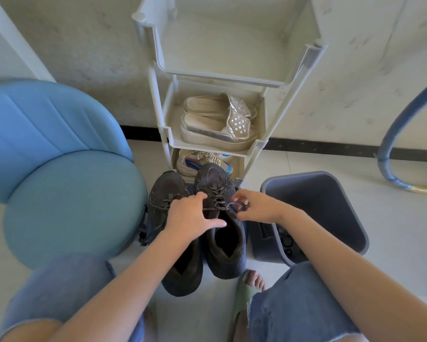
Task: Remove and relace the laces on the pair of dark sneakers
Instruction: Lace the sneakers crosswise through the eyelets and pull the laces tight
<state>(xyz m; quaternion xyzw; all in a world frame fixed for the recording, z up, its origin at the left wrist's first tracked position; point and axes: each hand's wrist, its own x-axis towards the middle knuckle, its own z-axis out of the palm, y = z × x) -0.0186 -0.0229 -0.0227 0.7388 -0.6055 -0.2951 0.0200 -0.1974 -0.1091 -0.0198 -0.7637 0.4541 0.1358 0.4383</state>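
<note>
1. Two dark sneakers [232, 265] stand side by side on the floor, toes touching the white shoe rack [254, 146].
2. Both are worn and threaded with grey speckled lace [218, 206].
3. The left hand [191, 215] lies on one sneaker with its fingers bent over the lacing; whether it grips is unclear. The right hand [255, 206] pinches the lace end.
4. The floor is pale tile [318, 161]. One blue chair [71, 206] and one grey bin [318, 206] flank the rack.

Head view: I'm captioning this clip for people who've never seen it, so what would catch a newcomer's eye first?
The dark sneakers sit dead centre on the floor, with the left hand resting on them and the right hand pinching a lace. A big blue chair fills the left side. A white shoe rack holding silver sandals stands just behind the sneakers.
</note>
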